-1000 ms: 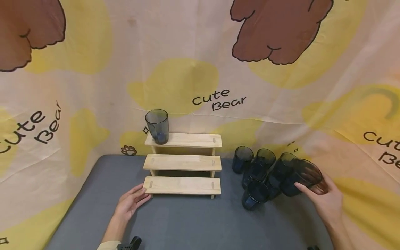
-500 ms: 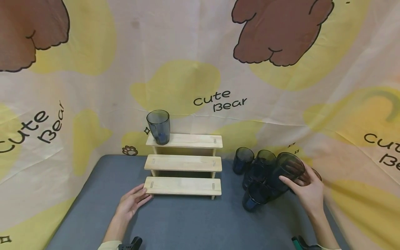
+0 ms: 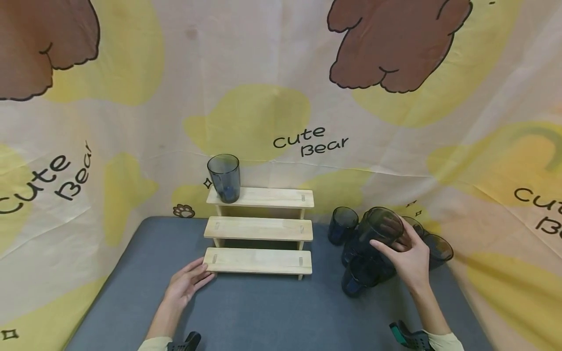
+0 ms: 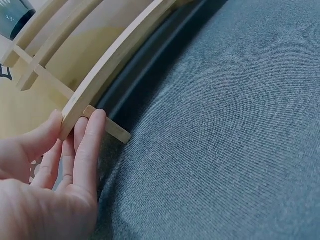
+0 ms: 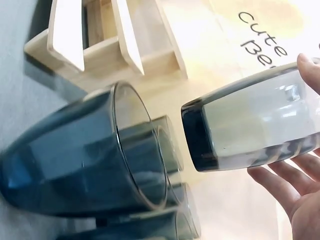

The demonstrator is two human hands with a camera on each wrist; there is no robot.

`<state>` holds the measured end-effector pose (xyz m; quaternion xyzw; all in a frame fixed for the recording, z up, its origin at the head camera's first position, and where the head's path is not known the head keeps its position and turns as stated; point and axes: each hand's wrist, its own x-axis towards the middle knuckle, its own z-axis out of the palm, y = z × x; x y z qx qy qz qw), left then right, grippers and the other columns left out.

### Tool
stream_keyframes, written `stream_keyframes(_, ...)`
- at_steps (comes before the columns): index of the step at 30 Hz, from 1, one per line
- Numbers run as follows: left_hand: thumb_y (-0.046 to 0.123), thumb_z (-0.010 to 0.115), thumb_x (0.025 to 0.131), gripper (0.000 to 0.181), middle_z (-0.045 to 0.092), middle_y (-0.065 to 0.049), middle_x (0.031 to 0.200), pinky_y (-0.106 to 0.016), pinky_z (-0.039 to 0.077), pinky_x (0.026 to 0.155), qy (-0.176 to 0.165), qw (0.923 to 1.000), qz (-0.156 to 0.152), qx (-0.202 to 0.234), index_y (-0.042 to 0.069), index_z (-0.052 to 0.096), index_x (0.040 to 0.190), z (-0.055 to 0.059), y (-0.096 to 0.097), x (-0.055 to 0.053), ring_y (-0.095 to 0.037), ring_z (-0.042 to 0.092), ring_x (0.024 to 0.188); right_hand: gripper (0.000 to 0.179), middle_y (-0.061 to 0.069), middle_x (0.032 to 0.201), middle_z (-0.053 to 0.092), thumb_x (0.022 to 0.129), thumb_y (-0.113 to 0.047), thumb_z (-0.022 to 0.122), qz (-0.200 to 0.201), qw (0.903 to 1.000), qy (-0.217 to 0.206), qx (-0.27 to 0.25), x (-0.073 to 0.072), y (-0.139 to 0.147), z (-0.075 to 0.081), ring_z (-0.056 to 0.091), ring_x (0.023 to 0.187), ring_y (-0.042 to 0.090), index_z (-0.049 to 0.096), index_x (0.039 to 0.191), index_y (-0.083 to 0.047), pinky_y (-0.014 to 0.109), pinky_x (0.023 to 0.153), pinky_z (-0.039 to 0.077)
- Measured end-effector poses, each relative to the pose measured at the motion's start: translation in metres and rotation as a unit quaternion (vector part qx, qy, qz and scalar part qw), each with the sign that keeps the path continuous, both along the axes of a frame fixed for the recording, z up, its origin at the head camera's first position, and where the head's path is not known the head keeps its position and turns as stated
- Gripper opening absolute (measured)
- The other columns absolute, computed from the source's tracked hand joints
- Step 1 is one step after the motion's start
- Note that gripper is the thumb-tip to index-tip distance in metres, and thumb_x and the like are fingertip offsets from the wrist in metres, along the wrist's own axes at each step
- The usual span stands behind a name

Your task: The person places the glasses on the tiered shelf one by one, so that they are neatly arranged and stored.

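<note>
A three-tier wooden rack (image 3: 259, 229) stands on the grey-blue cloth. My left hand (image 3: 186, 283) grips the left end of its lowest shelf, thumb above and fingers below, as the left wrist view shows (image 4: 70, 160). One smoky blue drinking glass (image 3: 225, 179) stands upright at the left end of the top shelf. In my right hand (image 3: 410, 256) is another drinking glass (image 5: 250, 122), gripped between thumb and fingers near its rim and raised over the others. In the right wrist view its dark base points toward the rack.
Several matching glasses stand on the table right of the rack, among them a front one (image 3: 357, 278), a back left one (image 3: 342, 225) and a right one (image 3: 439, 251). A printed bear curtain (image 3: 246, 58) hangs behind and at both sides.
My right hand has carried its glass leftward and slightly up over the group, uncovering glasses on the right. My left hand keeps its hold on the rack.
</note>
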<state>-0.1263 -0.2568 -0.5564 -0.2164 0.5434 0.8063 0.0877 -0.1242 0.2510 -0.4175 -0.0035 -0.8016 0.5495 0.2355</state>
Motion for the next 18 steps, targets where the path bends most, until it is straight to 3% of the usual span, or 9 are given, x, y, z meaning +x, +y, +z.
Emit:
stream_keyframes(6, 0.003, 0.059, 0.098, 0.062, 0.069, 0.000, 0.098, -0.038, 0.056, 0.096, -0.006, 1.0000, -0.003, 0.001, -0.005, 0.028, 0.151, -0.002, 0.000, -0.001, -0.016, 0.068, 0.090, 0.079, 0.015, 0.119, 0.067, 0.072, -0.005, 0.087, 0.010, 0.9996, -0.010, 0.026, -0.007, -0.011, -0.005, 0.064, 0.093, -0.004, 0.053, 0.142, -0.018, 0.009, 0.078, 0.056)
stream_keyframes(18, 0.005, 0.058, 0.098, 0.061, 0.067, 0.001, 0.099, -0.036, 0.056, 0.097, -0.003, 1.0000, -0.007, -0.004, -0.004, 0.028, 0.151, -0.003, 0.000, -0.002, -0.015, 0.067, 0.090, 0.081, 0.014, 0.125, 0.064, 0.072, -0.005, 0.087, 0.064, 0.9977, -0.016, 0.010, -0.023, -0.036, -0.013, 0.061, 0.098, -0.007, 0.050, 0.144, -0.014, 0.009, 0.080, 0.055)
